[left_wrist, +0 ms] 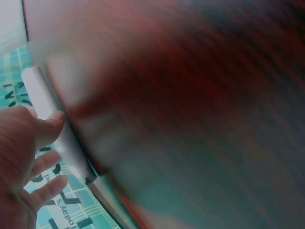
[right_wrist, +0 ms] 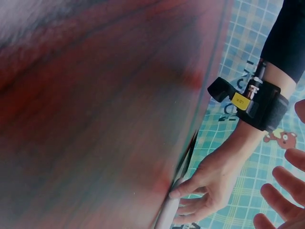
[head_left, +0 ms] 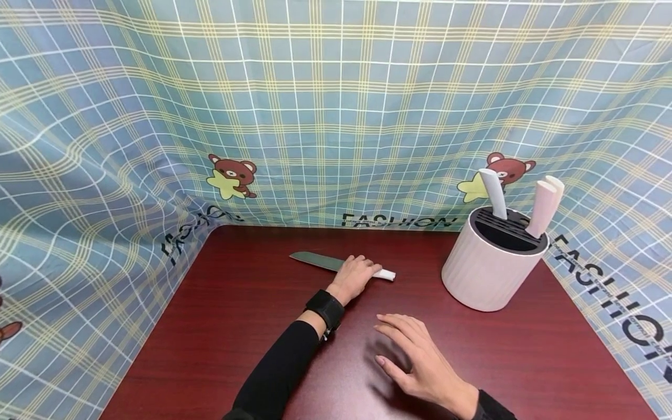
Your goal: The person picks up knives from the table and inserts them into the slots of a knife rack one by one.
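Note:
A kitchen knife (head_left: 317, 260) with a broad grey-green blade and a white handle lies on the dark red table, its tip to the left. My left hand (head_left: 354, 279) is over the handle, the thumb on one side and the fingers on the other. The left wrist view shows the white handle (left_wrist: 71, 148) between thumb and fingers, while most of that view is blurred. Nearer the front, my right hand (head_left: 422, 361) hovers over the table, its fingers spread and slightly bent, holding nothing. Part of it shows at the right wrist view's edge.
At the right stands a ribbed whitish knife holder (head_left: 488, 280) with a black slotted top. A white handle (head_left: 493, 195) and two pale pinkish handles (head_left: 543, 207) stick up from it. Checked cloth (head_left: 325, 116) hangs behind and beside the table (head_left: 236, 326).

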Demonstrator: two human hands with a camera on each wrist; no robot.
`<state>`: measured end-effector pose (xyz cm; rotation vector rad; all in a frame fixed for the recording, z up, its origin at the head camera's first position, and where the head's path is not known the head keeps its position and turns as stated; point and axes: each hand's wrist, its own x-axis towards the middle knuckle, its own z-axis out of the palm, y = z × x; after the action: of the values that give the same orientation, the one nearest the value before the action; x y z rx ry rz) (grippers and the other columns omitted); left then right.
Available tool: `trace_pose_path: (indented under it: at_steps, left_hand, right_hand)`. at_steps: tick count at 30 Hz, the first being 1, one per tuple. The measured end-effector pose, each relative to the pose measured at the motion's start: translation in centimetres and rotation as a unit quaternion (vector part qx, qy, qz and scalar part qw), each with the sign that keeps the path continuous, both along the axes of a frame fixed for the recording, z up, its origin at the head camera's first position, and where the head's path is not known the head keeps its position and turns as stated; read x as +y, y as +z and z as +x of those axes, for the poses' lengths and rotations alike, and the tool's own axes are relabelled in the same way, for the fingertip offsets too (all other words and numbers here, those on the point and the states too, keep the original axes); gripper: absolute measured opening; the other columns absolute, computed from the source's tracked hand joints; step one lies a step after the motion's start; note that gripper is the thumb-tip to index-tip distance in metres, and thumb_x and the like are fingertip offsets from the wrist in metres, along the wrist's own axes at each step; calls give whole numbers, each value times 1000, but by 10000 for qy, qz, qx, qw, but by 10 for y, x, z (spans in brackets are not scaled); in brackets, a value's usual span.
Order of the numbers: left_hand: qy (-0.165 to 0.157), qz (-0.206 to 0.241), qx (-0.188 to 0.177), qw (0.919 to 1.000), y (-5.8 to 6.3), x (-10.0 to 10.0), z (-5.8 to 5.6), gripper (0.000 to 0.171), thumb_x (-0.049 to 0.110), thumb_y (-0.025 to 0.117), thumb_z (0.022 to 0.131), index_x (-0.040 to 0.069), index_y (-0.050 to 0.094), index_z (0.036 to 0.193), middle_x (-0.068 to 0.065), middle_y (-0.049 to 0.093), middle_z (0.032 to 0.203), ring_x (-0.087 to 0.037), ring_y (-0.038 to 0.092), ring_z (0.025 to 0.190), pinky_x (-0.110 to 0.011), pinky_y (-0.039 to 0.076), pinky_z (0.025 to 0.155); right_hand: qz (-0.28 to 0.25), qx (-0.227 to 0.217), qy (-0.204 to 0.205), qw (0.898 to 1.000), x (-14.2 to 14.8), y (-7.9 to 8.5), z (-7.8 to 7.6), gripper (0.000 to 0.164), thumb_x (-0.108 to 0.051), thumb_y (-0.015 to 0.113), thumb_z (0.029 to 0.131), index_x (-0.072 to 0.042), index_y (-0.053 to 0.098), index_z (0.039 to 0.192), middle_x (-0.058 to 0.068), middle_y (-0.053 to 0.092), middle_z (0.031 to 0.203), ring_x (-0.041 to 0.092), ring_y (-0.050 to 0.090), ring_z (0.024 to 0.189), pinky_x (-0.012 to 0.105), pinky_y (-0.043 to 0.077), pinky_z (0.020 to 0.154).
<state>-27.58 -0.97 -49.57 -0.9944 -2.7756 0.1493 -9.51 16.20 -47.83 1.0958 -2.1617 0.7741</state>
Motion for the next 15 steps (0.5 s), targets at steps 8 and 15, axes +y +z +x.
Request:
trace_pose_path:
  at_steps: [8,15]
  left_hand:
    - [-65,-130,41,9999,-6,0,0,31,19,55,103,29,64,131,5,73,124,-17,64,112,-32,53,92]
    - [-143,-199,207,9995,-7,0,2,32,17,58,102,28,63,132,5,72,126,-17,64,115,-33,55,94]
  right_hand:
    - [-78,97,41,9999,0,-2,-1,46,-31,76,89,-11,65,130,10,63,136,29,58,121,34,31,112]
    - [-44,44,-3,10000,1,-1,-1,46,-31,75,90,-13,65,131,9,63,137,30,59,121,37,33,109]
